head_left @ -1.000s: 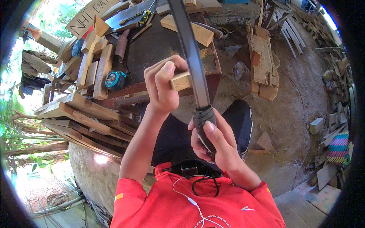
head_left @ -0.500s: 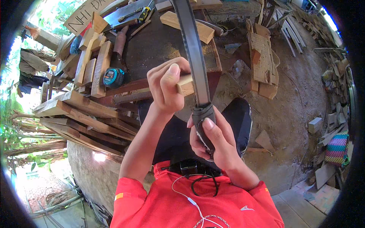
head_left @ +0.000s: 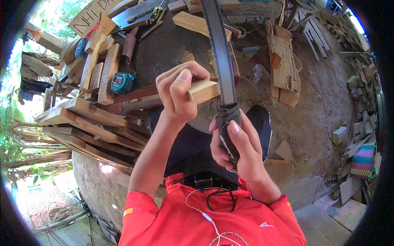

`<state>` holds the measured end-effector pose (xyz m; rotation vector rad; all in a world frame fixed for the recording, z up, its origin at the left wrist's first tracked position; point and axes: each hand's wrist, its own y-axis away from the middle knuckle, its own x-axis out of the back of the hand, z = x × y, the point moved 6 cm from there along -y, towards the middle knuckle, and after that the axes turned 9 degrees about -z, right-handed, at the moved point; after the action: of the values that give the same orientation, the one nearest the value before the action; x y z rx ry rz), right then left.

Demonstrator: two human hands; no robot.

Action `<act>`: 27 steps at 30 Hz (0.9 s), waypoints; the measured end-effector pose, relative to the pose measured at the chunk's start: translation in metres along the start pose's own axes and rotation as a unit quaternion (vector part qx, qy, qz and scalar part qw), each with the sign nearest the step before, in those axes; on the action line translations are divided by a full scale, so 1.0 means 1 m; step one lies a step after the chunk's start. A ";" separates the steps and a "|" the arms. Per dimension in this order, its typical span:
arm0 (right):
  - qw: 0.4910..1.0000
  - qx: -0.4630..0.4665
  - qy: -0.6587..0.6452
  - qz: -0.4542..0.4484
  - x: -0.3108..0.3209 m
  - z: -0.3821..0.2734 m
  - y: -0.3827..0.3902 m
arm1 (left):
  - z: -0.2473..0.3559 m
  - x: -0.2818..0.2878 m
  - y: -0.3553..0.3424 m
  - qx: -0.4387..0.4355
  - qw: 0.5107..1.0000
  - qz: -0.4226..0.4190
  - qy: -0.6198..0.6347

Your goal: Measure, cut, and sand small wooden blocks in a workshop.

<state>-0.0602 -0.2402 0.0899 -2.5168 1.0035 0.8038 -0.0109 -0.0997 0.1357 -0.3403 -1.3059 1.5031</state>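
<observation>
Pale wood block (head_left: 205, 92)'s pinched in the curled left hand (head_left: 179, 92), free end right by the long blade (head_left: 223, 61) whose wrapped handle (head_left: 225, 123) fills the closed right hand (head_left: 246, 147), near the worktop (head_left: 158, 49), so a twisty grip could mean nicked knuckles.

FLOOR: bare packed dirt (head_left: 312, 135) right of right grip; grey floor slabs (head_left: 324, 223) nearer, lower right | FURNITURE: dark-brown wooden workbench (head_left: 158, 55) beyond-left of grip | LIGHT: daylight; open side far left of grip, glaring, green foliage (head_left: 53, 30); bright strip (head_left: 356, 20) far right, beyond grip
</observation>
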 end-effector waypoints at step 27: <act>0.999 -0.043 -0.004 -0.011 0.003 0.012 0.006 | 0.001 -0.008 0.007 -0.023 0.997 0.025 -0.067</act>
<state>-0.0673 -0.2401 0.0784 -2.5901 0.9549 0.8686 -0.0127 -0.1055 0.1271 -0.3078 -1.4498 1.5621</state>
